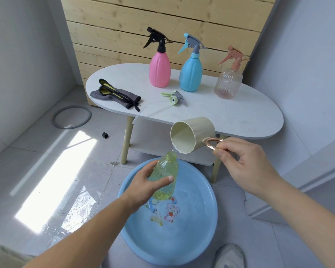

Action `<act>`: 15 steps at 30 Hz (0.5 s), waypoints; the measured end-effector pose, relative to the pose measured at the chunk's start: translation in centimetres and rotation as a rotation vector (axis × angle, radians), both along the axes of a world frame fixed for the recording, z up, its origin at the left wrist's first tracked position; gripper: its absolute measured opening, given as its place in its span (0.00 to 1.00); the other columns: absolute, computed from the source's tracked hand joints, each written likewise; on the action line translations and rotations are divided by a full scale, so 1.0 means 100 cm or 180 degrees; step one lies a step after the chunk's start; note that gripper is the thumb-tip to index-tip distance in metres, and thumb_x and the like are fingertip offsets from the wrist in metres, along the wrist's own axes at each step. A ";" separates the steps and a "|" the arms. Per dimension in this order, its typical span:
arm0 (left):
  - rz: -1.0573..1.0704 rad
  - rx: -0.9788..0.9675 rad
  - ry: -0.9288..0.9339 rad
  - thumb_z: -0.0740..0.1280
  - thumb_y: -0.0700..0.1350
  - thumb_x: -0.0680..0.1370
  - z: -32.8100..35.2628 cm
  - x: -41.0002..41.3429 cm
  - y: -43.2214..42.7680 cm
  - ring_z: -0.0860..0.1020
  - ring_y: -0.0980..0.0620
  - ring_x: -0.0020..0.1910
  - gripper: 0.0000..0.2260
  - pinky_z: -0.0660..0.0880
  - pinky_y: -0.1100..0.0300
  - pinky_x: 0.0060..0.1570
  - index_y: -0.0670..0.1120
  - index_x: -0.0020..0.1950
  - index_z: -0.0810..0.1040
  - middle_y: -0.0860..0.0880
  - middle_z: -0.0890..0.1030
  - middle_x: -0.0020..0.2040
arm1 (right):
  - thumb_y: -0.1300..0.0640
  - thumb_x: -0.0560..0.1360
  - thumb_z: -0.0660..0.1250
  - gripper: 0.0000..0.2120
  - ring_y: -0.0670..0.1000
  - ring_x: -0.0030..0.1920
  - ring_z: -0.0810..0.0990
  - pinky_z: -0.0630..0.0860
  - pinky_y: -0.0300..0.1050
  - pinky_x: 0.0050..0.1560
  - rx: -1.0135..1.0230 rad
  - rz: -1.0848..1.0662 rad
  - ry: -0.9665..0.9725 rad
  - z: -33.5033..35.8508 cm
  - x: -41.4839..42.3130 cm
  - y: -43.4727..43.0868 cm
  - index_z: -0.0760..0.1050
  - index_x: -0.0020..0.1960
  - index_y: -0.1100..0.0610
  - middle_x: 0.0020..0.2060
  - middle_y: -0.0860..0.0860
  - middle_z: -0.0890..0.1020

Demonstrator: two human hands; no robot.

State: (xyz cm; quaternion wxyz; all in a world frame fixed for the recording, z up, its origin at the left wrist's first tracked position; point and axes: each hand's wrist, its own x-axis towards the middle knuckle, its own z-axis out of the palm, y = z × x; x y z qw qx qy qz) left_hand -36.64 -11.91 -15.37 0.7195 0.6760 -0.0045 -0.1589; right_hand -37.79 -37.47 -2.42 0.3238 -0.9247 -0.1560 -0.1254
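Right now the green bottle (163, 176) is hanging over the blue basin (209, 229), its long axis running from six o'clock up to twelve and leaning slightly toward one, with the open neck pointing up and away. The left hand (143, 183) is gripping it around the middle, fingers wrapping the far side and the thumb lying across the front. A little yellowish liquid is sitting at the bottle's base.

At one o'clock of the neck, the beige cup (193, 132) is tipping on its side, mouth facing nine o'clock, and a thin stream of water is running from its lower lip into the neck. The right hand (244, 161) is pinching the cup's copper handle (211, 144), fingers (223, 151) curling around it.

Beyond, at twelve o'clock, the white surface (240, 117) is carrying a pink spray bottle (160, 70), a blue spray bottle (190, 74) and a clear spray bottle (228, 82), all upright. Nearer its front edge a loose green sprayer head (173, 97) is lying with its tube trailing toward eight o'clock, and a grey cloth (116, 93) is lying at ten. A grey ring (55, 122) is lying on the floor at nine o'clock.
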 end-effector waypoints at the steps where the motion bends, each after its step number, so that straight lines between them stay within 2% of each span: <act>1: 0.0003 0.0003 -0.0004 0.82 0.51 0.70 0.000 0.000 0.000 0.81 0.57 0.63 0.22 0.77 0.55 0.65 0.62 0.62 0.82 0.57 0.85 0.61 | 0.58 0.78 0.68 0.07 0.44 0.44 0.76 0.67 0.32 0.44 -0.0018 0.0002 -0.0006 0.000 0.000 0.000 0.80 0.42 0.50 0.36 0.41 0.78; 6: 0.0036 -0.0022 -0.0004 0.82 0.53 0.68 -0.003 0.000 0.000 0.82 0.56 0.63 0.25 0.79 0.54 0.65 0.60 0.64 0.82 0.56 0.85 0.61 | 0.54 0.78 0.66 0.06 0.46 0.46 0.77 0.69 0.36 0.46 -0.0064 0.0038 -0.0041 -0.001 0.000 -0.001 0.79 0.43 0.48 0.38 0.42 0.79; 12: -0.0005 0.0006 0.0024 0.83 0.57 0.65 -0.005 0.001 0.001 0.81 0.54 0.65 0.28 0.77 0.47 0.69 0.61 0.64 0.82 0.55 0.85 0.62 | 0.51 0.77 0.64 0.08 0.47 0.48 0.78 0.71 0.36 0.48 -0.0017 0.0023 -0.0007 -0.003 0.001 0.001 0.80 0.44 0.50 0.40 0.40 0.79; 15: -0.0006 0.0019 0.0009 0.82 0.55 0.66 -0.005 0.001 0.001 0.81 0.57 0.64 0.28 0.76 0.49 0.69 0.61 0.65 0.81 0.56 0.85 0.62 | 0.52 0.77 0.64 0.07 0.48 0.47 0.78 0.71 0.38 0.49 -0.0084 0.0077 -0.0073 -0.003 0.001 0.001 0.79 0.43 0.49 0.39 0.38 0.78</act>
